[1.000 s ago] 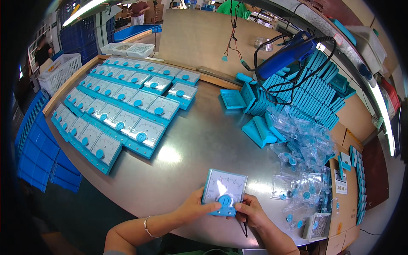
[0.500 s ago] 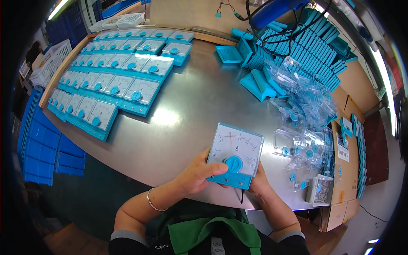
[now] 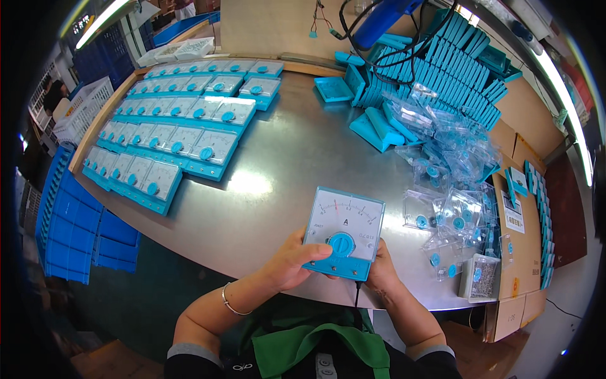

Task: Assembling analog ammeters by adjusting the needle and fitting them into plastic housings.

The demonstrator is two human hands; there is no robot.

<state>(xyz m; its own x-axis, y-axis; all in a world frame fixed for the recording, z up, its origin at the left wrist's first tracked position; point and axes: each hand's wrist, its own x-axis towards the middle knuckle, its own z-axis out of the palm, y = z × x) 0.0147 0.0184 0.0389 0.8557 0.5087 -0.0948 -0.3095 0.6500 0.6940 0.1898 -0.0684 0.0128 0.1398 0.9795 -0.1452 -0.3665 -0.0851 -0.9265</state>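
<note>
Beyond the held meter (image 3: 347, 224), a broad bare lane of the table (image 3: 297, 148) runs to the back edge, letting a hand pass between the finished rows of meters (image 3: 218, 140) on the left and the teal cases (image 3: 435, 79) on the right. Nearer the right side, loose clear covers (image 3: 456, 150) and a small white tray (image 3: 469, 284) block the way; a blue tool (image 3: 384, 24) with looping black cable (image 3: 414, 58) obstructs from above.

The left hand (image 3: 290, 264) and right hand (image 3: 382, 266) held a meter (image 3: 346, 221); left of the grip lay more meters (image 3: 180, 121), right of it covers (image 3: 459, 211).
</note>
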